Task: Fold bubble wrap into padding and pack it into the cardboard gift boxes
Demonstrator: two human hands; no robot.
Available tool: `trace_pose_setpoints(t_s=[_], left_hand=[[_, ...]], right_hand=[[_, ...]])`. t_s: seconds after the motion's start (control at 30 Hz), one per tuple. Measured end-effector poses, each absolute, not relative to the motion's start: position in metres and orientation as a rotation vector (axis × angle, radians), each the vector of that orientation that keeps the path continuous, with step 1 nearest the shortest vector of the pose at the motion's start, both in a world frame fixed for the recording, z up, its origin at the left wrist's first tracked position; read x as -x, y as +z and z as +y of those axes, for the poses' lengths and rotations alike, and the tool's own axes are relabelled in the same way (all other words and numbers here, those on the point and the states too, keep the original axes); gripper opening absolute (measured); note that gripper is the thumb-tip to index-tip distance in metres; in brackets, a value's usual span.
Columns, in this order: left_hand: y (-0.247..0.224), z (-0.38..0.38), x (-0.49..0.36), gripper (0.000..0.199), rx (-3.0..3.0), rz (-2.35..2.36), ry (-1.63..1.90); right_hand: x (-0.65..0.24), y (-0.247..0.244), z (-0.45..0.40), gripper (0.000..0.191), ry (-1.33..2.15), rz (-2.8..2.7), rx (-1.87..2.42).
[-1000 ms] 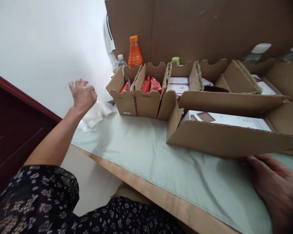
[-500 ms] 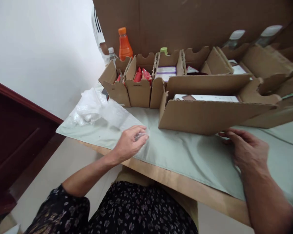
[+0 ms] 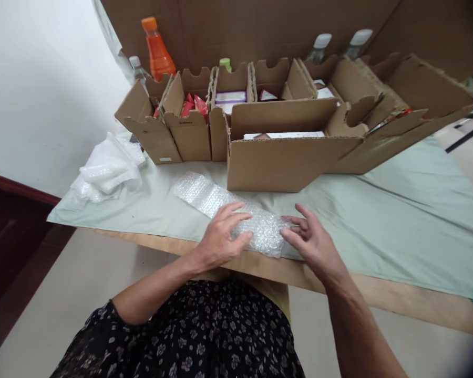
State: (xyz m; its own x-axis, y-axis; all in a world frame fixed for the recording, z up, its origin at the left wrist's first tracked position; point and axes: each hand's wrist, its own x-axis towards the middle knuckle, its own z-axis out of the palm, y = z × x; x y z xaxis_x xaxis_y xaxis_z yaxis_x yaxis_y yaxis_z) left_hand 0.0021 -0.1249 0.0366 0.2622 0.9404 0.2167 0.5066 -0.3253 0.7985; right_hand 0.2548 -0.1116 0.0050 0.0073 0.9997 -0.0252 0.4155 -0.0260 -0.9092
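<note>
A strip of bubble wrap lies slantwise on the cloth near the table's front edge. My left hand is over its middle, thumb and fingers apart, fingertips at the wrap. At the right end of the strip is my right hand, its fingers spread and the thumb and fingertips at the wrap's edge. Neither hand is closed around it. Just behind stands a long cardboard bin with a white box inside.
A crumpled heap of bubble wrap lies at the left on the pale green cloth. Several cardboard bins with packets and boxes line the back. An orange bottle and other bottles stand behind them, before a tall cardboard panel.
The strip has come away from the heap and now lies in front of me. My right hand has left the long bin's base and moved left to the strip. My left hand has opened.
</note>
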Motion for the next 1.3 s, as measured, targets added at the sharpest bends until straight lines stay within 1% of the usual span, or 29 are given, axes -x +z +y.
trace_pose_setpoints(t_s=[0.03,0.1,0.17,0.2,0.3,0.4,0.5,0.57,0.63,0.8,0.9,1.0,1.13,1.17,1.27,1.3], left_hand=[[0.032,-0.123,0.008,0.030,-2.078,1.403,0.950],[0.024,-0.121,0.027,0.027,-2.272,1.551,0.917],[0.019,-0.124,0.040,0.022,-2.348,1.591,0.823],[0.019,-0.127,0.044,0.021,-2.363,1.564,0.787],[0.023,-0.134,0.045,0.020,-2.404,1.444,0.805],[0.026,-0.127,0.037,0.021,-2.471,1.442,0.876],[0.020,-0.112,0.031,0.028,-2.529,1.525,0.703],[0.014,-0.106,0.032,0.030,-2.560,1.557,0.532],[0.009,-0.106,0.036,0.030,-2.589,1.556,0.447],[0.001,-0.117,0.043,0.032,-2.585,1.548,0.574],[-0.004,-0.121,0.041,0.031,-2.527,1.599,0.669],[-0.009,-0.121,0.039,0.030,-2.496,1.613,0.734],[-0.011,-0.121,0.042,0.027,-2.528,1.581,0.754],[-0.011,-0.121,0.042,0.026,-2.535,1.577,0.756],[-0.010,-0.120,0.044,0.026,-2.516,1.581,0.755],[-0.010,-0.120,0.044,0.026,-2.504,1.581,0.752]], right_hand=[[-0.250,0.004,-0.109,0.087,0.915,-1.584,1.589],[-0.243,0.005,-0.105,0.074,0.795,-1.730,1.655],[-0.245,0.007,-0.101,0.062,0.758,-1.821,1.672],[-0.250,0.009,-0.099,0.058,0.759,-1.846,1.678],[-0.277,0.013,-0.091,0.054,0.748,-1.880,1.754],[-0.304,0.014,-0.080,0.057,0.682,-1.817,1.839],[-0.316,0.007,-0.073,0.057,0.575,-1.670,1.873],[-0.315,-0.001,-0.073,0.053,0.499,-1.578,1.899],[-0.309,-0.008,-0.075,0.050,0.433,-1.519,1.912],[-0.299,-0.017,-0.079,0.045,0.376,-1.399,1.871],[-0.300,-0.012,-0.086,0.038,0.378,-1.378,1.787],[-0.301,-0.002,-0.106,0.031,0.352,-1.566,1.607],[-0.290,0.006,-0.136,0.037,0.417,-2.003,1.389],[-0.285,0.006,-0.139,0.036,0.403,-2.083,1.377],[-0.271,0.001,-0.137,0.020,0.290,-2.172,1.412],[-0.268,0.000,-0.134,0.021,0.274,-2.170,1.427]])
